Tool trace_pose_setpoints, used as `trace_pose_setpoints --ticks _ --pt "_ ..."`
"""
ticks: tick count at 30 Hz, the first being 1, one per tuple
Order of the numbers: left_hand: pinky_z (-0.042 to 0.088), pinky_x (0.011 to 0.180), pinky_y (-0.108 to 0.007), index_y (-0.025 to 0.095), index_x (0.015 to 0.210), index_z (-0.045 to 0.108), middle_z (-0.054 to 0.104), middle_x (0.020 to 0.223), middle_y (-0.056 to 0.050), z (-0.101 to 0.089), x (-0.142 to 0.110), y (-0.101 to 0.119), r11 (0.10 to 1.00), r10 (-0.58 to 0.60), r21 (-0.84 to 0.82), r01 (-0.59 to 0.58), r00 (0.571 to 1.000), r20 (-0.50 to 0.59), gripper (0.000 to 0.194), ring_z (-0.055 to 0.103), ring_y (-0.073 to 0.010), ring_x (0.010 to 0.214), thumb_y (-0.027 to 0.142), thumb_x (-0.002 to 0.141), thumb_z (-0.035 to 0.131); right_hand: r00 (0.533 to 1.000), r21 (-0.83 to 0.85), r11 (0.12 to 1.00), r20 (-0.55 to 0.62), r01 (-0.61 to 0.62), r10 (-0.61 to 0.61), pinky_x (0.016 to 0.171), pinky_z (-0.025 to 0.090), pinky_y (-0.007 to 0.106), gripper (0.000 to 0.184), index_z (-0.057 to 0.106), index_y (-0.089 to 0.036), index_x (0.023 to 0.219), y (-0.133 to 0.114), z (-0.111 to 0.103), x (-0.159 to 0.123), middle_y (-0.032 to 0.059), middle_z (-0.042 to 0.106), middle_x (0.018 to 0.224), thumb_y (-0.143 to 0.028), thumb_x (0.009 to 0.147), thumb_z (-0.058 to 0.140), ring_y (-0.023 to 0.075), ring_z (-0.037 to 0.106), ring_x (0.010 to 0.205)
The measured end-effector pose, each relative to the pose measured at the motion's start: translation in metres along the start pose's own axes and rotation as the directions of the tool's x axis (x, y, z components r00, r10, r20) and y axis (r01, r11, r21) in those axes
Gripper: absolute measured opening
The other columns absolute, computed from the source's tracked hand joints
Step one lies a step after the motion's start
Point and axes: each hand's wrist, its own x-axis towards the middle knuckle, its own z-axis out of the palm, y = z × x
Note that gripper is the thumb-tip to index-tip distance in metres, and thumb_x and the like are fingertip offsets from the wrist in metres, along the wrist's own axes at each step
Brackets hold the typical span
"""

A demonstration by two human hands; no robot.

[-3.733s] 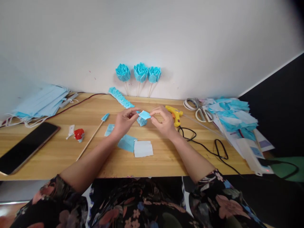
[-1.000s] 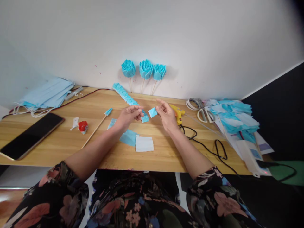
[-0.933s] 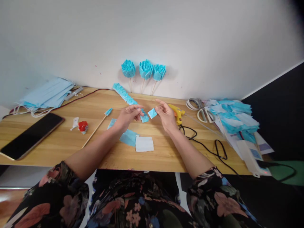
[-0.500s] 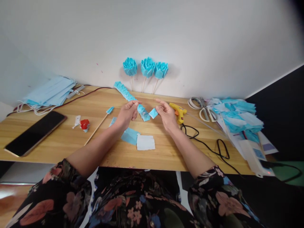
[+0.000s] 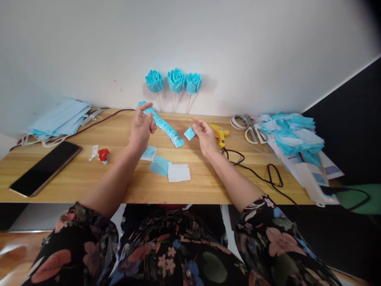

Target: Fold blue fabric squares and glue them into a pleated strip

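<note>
Blue square (image 5: 189,133) sits pinched in the fingers of the right hand (image 5: 206,137), over the worktop (image 5: 205,186); the left hand (image 5: 140,127) half curls, its hold unclear. Three flowers (image 5: 176,80) and a folded strip (image 5: 165,126) look made; flat sheets (image 5: 160,166) lie unfolded.

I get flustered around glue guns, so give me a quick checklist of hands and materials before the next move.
1. Blue square held by the right hand: ok.
2. Folded blue strip wholly visible: not ok, the left hand covers part near its far end.
3. Left hand off the strip: cannot tell, they overlap in view.
4. Scissors away from both hands: ok.
5. Yellow glue gun hot: cannot tell.
</note>
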Motion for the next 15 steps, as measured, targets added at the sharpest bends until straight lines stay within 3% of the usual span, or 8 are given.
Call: trace_pose_setpoints --ticks 4,8,11,15 --pt "0.040 0.051 -0.024 0.024 0.123 0.057 0.051 0.055 0.006 -0.002 0.003 0.026 0.990 0.108 0.084 -0.109 0.994 0.019 0.029 0.049 -0.0115 0.050 0.027 0.094 0.057 1.000 0.027 0.999 0.011 0.018 -0.019 0.075 0.052 0.031 0.053 0.066 -0.023 0.115 -0.003 0.002 -0.002 -0.0018 0.061 0.076 -0.055 0.075 0.076 0.0156 0.060 0.076" --pt "0.039 0.050 -0.021 0.018 0.108 0.066 0.049 0.049 0.006 0.004 -0.004 0.042 0.976 0.002 0.213 -0.048 0.977 0.211 0.020 0.046 -0.0096 0.046 0.022 0.089 0.060 0.996 0.012 0.999 0.076 0.052 -0.053 0.077 0.052 0.034 0.054 0.066 -0.023 0.117 -0.008 0.007 -0.008 -0.0026 0.060 0.072 -0.055 0.075 0.076 0.0166 0.061 0.073" --pt "0.036 0.049 -0.020 0.015 0.101 0.067 0.048 0.047 0.006 0.011 -0.013 0.042 0.947 -0.131 0.320 0.011 0.924 0.359 0.018 0.043 -0.0082 0.044 0.023 0.086 0.062 0.986 -0.046 0.995 0.145 0.086 -0.078 0.074 0.050 0.033 0.057 0.065 -0.024 0.120 -0.012 0.010 -0.012 -0.0042 0.055 0.068 -0.057 0.076 0.076 0.0160 0.057 0.069" --pt "0.036 0.049 -0.020 0.013 0.108 0.067 0.050 0.049 0.007 0.019 -0.021 0.031 0.904 -0.268 0.426 0.039 0.828 0.492 0.026 0.044 -0.0084 0.045 0.026 0.085 0.063 0.973 -0.064 0.990 0.203 0.129 -0.114 0.064 0.044 0.028 0.058 0.064 -0.022 0.123 -0.015 0.013 -0.016 -0.0064 0.048 0.063 -0.058 0.078 0.074 0.0133 0.049 0.062"
